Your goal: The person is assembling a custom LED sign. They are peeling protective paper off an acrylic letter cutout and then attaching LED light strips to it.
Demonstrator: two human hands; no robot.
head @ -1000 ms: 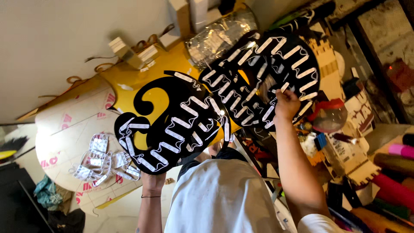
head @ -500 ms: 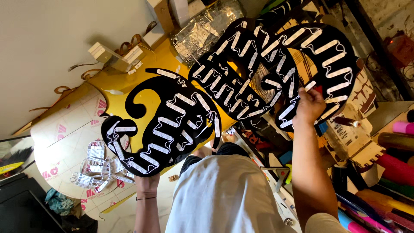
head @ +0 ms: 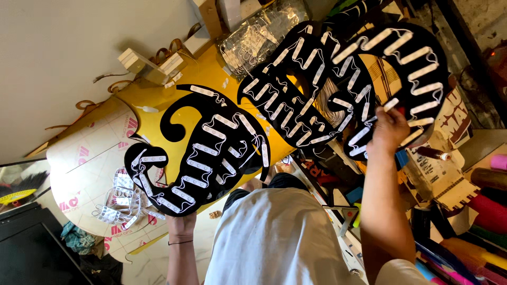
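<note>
the person's left hand (head: 181, 226) grips the lower edge of a black curled cutout panel (head: 203, 150), fingers closed around its rim; white led strips (head: 213, 131) run across the panel in short rows, joined by thin wires. the right hand (head: 389, 128) is raised and closed on the edge of a second, larger black panel (head: 364, 74), which carries the same kind of white strips. the two panels sit side by side with a narrow gap between them, both held up above a yellow board (head: 211, 71) that lies on the table. under the left panel, a pale sheet with red marks (head: 92, 158) holds a loose heap of small white light modules (head: 119, 203). a clear plastic bag (head: 261, 34) lies near the top, touching the yellow board. cardboard boxes (head: 449, 169) and coloured rolls (head: 488, 208) crowd the right side. the person's white shirt (head: 274, 243) fills the bottom centre.
</note>
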